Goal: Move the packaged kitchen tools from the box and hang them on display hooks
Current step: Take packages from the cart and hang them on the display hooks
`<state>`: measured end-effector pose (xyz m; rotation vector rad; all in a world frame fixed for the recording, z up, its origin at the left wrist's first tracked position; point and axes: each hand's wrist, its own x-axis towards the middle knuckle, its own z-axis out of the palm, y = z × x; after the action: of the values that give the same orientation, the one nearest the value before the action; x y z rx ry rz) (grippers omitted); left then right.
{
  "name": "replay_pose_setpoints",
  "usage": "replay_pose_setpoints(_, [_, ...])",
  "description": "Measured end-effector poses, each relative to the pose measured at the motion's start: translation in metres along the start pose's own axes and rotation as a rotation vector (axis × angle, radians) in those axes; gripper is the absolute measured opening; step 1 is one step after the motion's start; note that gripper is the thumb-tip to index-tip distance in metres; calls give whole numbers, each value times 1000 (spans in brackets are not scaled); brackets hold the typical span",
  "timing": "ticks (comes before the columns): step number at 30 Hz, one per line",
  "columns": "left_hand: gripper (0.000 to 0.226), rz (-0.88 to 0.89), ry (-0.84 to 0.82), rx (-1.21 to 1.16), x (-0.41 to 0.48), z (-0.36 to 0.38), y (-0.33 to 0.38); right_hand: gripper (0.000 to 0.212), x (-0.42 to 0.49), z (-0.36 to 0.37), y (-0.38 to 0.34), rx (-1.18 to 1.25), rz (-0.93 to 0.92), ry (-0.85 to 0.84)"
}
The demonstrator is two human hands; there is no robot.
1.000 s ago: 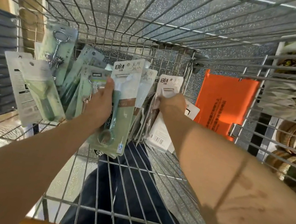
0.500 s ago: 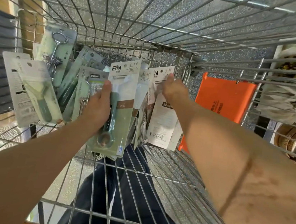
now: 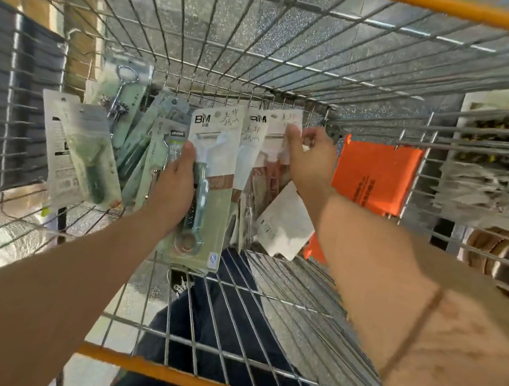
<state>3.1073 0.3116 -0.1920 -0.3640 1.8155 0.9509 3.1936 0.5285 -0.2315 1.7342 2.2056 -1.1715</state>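
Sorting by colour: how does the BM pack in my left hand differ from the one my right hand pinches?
The left-hand pack has a green lower card; the right-hand pack looks pinkish-brown there. The left hand grips its pack round the middle; the right hand pinches its pack at the top edge. The left-hand pack sits in front; the right-hand pack is partly covered. Both have white tops with BM logos.
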Motion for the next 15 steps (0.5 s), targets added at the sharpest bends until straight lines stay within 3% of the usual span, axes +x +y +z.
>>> replay_pose_setpoints(2, [100, 14, -25, -10, -14, -2, 6, 32, -12, -8, -10, 83, -40, -26])
replay_pose_setpoints(5, [89, 55, -30, -46, -35, -6, 17, 28, -32, -16, -28, 116, -155, -36])
replay_pose_setpoints(9, [122, 109, 61, -62, -63, -16, 24, 29, -62, -28, -55, 94, -329, -14])
replay_pose_setpoints(12, [112, 179, 107, -129, -90, -28, 26, 29, -90, -40, -77, 5, -449, 40])
replay_pose_setpoints(15, [98, 285, 122, -248, -128, -43, 29, 28, -127, -57, -102, 92, -473, 112])
